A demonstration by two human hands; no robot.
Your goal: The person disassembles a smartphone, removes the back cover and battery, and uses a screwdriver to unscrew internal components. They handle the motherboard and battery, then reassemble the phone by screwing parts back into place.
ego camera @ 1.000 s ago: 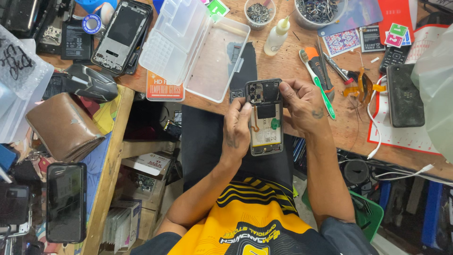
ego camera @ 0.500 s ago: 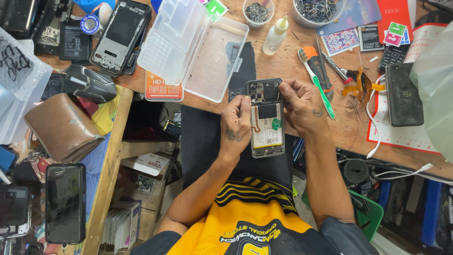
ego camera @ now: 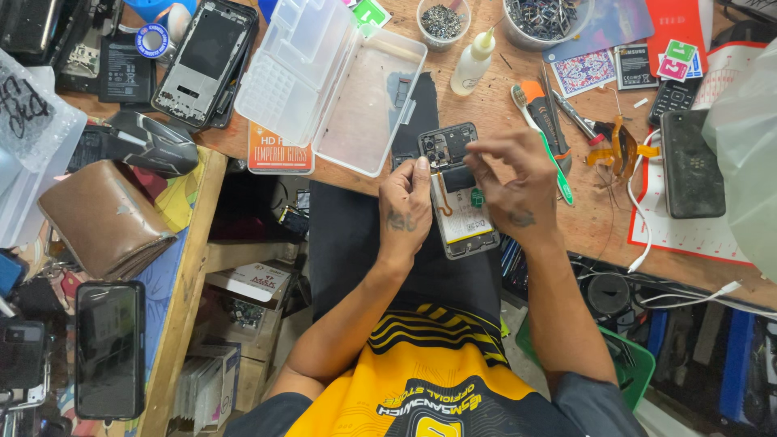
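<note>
The opened smartphone (ego camera: 458, 191), at the table's (ego camera: 599, 231) near edge, is held along its left side by the left hand (ego camera: 405, 209). The right hand (ego camera: 510, 182), earlier resting on it, is now lifted, fingertips pinched narrowly above the camera end; whether anything is held cannot be told.

yellow-and-black striped shirt (ego camera: 437, 364), brown wallet (ego camera: 101, 218)

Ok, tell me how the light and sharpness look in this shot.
Head view: even, soft light on the wooden table, only faint shadows; the opened phone and both hands are sharp; glare on the clear plastic case; the edges bow from a wide lens.
</note>
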